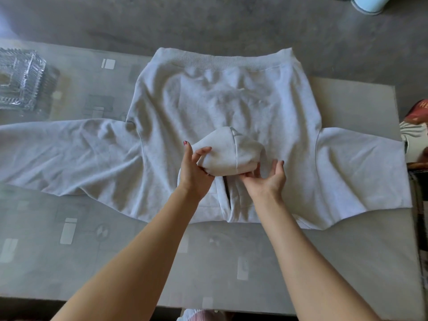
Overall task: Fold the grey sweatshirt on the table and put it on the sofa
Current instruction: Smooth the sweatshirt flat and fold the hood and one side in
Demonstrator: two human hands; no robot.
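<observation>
Glass dish (19,79): a cut-glass piece sits on the table (162,262) at 9 o'clock, well apart from the work.
Left sleeve (58,154): spread flat toward 9 o'clock, its cuff running out of frame.
Grey sweatshirt (220,105): lies open across the table's middle, hem band at 12 o'clock, neck end at 6 o'clock, nearest the person.
Left hand (195,169): grasping the left side of the hood (229,156), thumb on top, fingers curled beneath.
Hood: bunched into a rounded bundle over the sweatshirt's chest, held between both hands and just beyond their fingertips.
Right hand (268,176): fingers pinch the hood's lower edge at its 5 o'clock corner, the palm partly spread.
Right sleeve (361,172): stretched toward 3 o'clock, reaching the table's edge.
Risk: the hood looks puffed rather than flat; pressed down unevenly, it could leave a lump that skews every later fold.
Second risk: tugging the hood may drag the neck edge and wrinkle the body.
Sofa: not identifiable here.
</observation>
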